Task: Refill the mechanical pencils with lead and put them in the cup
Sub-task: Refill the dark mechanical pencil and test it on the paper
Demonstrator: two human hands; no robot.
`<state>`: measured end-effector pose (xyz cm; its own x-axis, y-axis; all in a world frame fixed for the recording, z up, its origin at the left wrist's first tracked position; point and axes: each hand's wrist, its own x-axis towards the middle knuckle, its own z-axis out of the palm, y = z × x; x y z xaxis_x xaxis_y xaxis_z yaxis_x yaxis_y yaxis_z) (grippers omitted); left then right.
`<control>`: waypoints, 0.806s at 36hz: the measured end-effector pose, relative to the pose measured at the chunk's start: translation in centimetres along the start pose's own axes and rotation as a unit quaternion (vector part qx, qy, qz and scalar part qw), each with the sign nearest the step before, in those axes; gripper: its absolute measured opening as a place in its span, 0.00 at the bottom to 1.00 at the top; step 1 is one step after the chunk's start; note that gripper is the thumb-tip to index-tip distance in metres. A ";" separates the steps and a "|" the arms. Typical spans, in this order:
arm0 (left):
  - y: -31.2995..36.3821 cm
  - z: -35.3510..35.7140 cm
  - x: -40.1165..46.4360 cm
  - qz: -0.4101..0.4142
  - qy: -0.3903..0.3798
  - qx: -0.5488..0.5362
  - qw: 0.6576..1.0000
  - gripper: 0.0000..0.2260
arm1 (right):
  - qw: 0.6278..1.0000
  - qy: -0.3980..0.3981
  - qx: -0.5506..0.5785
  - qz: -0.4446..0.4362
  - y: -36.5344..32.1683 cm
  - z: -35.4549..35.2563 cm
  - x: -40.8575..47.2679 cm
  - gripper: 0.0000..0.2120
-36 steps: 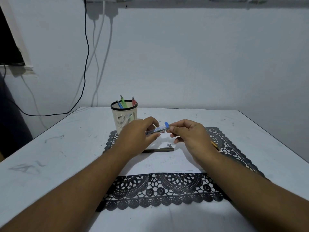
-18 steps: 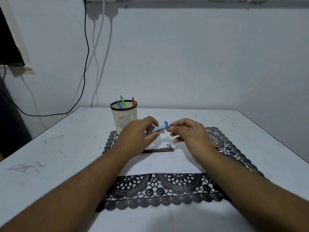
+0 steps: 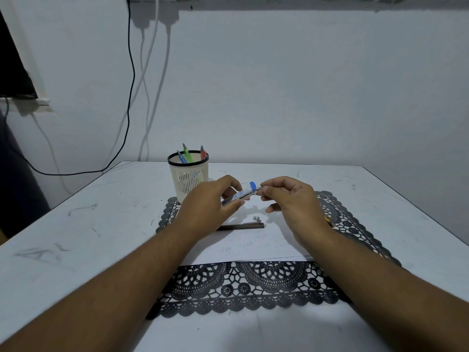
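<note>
My left hand (image 3: 210, 207) grips a clear lead tube (image 3: 239, 194) with its blue cap (image 3: 252, 185) flipped open. The thumb and forefinger of my right hand (image 3: 291, 201) pinch a thin dark lead at the tube's mouth. A dark mechanical pencil (image 3: 243, 226) lies on the white paper (image 3: 253, 247) below my hands, with small grey parts (image 3: 256, 219) beside it. A yellow pencil end (image 3: 329, 221) sticks out under my right wrist; I cannot tell if it is held. The cream mesh cup (image 3: 189, 179) holds a blue, a green and a red pencil.
A black lace mat (image 3: 248, 288) lies under the paper on the white table (image 3: 76, 237). The cup stands at the mat's far left corner. Cables hang down the wall behind the table on the left.
My right fingertips have shifted slightly right and up from the tube's mouth. My left hand and the tube have hardly moved.
</note>
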<state>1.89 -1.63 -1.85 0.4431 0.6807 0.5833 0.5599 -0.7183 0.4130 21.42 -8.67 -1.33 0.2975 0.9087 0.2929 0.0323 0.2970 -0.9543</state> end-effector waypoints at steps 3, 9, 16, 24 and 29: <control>0.1 0.0 0.0 0.001 0.000 0.000 1.000 0.10 | 1.000 0.000 -0.003 -0.002 0.1 0.0 0.0 0.05; 0.2 -0.1 0.0 0.003 0.000 0.000 1.000 0.10 | 1.000 -0.001 0.004 -0.003 0.2 0.0 0.1 0.04; 0.2 -0.1 -0.1 0.002 -0.002 -0.002 1.000 0.11 | 1.000 -0.006 0.003 0.001 0.3 0.0 0.2 0.07; 0.0 0.0 -0.1 -0.002 -0.006 -0.003 1.000 0.10 | 1.000 0.002 -0.015 0.004 0.3 0.0 0.2 0.07; -0.1 0.1 -0.1 0.000 -0.009 0.000 1.000 0.10 | 1.000 0.003 -0.011 0.003 0.3 0.0 0.2 0.08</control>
<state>1.86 -1.61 -1.96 0.4557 0.6826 0.5713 0.5590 -0.7189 0.4131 21.53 -8.37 -1.57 0.3026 0.9090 0.2867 0.0513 0.2848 -0.9572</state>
